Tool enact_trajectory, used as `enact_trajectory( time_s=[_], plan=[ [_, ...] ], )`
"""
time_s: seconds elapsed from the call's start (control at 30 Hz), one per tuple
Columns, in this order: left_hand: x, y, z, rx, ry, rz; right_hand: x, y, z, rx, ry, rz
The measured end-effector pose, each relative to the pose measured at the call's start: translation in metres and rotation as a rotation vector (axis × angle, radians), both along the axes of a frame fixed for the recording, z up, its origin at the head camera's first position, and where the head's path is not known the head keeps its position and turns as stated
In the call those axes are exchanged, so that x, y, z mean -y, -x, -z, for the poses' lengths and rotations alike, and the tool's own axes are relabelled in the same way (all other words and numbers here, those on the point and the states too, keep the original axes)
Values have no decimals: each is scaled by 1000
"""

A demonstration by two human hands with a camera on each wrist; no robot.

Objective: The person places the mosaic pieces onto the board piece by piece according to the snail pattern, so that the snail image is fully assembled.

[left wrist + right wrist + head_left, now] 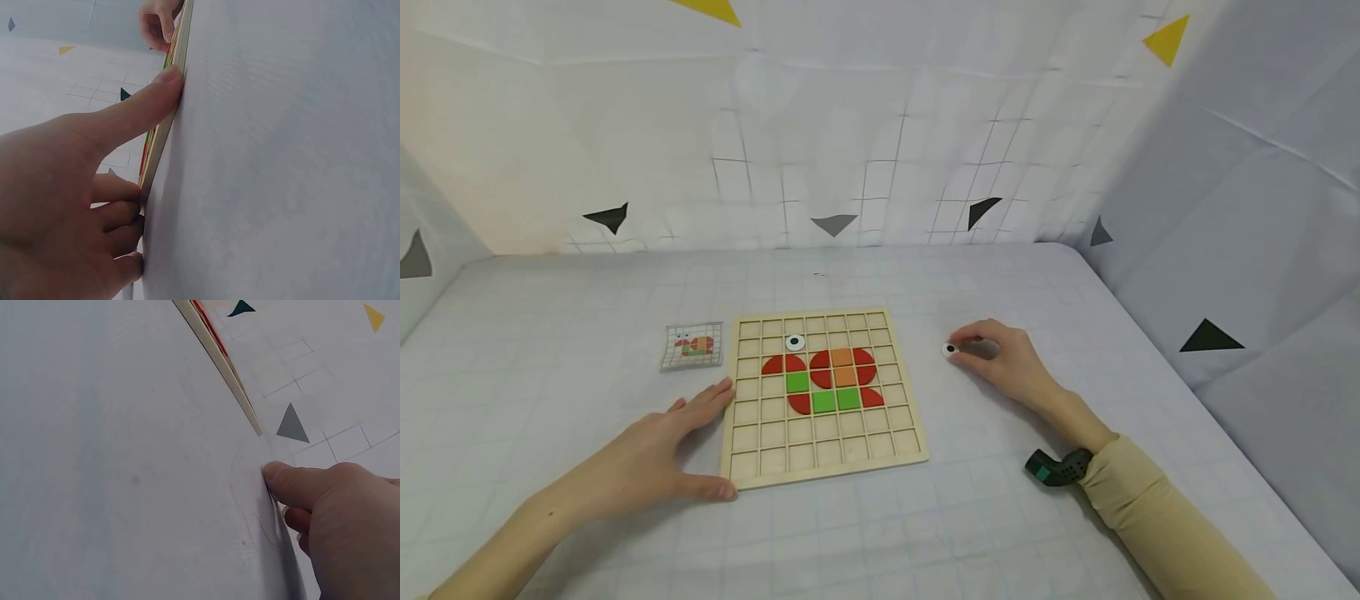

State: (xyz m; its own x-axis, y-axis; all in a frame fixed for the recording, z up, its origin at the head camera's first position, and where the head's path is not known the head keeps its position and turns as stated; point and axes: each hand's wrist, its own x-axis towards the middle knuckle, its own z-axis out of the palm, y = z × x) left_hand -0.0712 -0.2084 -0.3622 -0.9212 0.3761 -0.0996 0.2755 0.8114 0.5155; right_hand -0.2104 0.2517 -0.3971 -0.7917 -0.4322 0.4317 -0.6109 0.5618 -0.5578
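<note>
A wooden grid board (pixel 831 442) lies flat on the table, with red, green and orange pieces set in its squares. One white disc with a black dot, like an eye (pixel 794 342), sits in the board's upper part. Against the board's left edge rest the thumb and fingertips of my left hand (pixel 651 458), fingers extended; the left wrist view shows the thumb (pixel 140 109) along that edge. To the right of the board, my right hand (pixel 1003 362) pinches a second eye disc (pixel 950 350) between thumb and fingers, low at the table. The right wrist view hides that disc.
A small picture card (pixel 692 346) lies left of the board, showing a coloured pattern on a grid. A pale cloth with faint grid lines covers the table (pixel 880 542). Behind and at the sides stand cloth walls (pixel 820 125) with triangle markers.
</note>
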Motion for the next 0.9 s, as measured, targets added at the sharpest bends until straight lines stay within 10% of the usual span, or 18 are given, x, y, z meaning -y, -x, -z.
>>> enact_trajectory(
  time_s=[0.37, 0.9],
  plan=[
    [-1, 1, 0, 11, -1, -1, 25, -5, -16, 55, 12, -5],
    [0, 0, 0, 3, -24, 6, 143, -4, -38, 45, 4, -182]
  ],
)
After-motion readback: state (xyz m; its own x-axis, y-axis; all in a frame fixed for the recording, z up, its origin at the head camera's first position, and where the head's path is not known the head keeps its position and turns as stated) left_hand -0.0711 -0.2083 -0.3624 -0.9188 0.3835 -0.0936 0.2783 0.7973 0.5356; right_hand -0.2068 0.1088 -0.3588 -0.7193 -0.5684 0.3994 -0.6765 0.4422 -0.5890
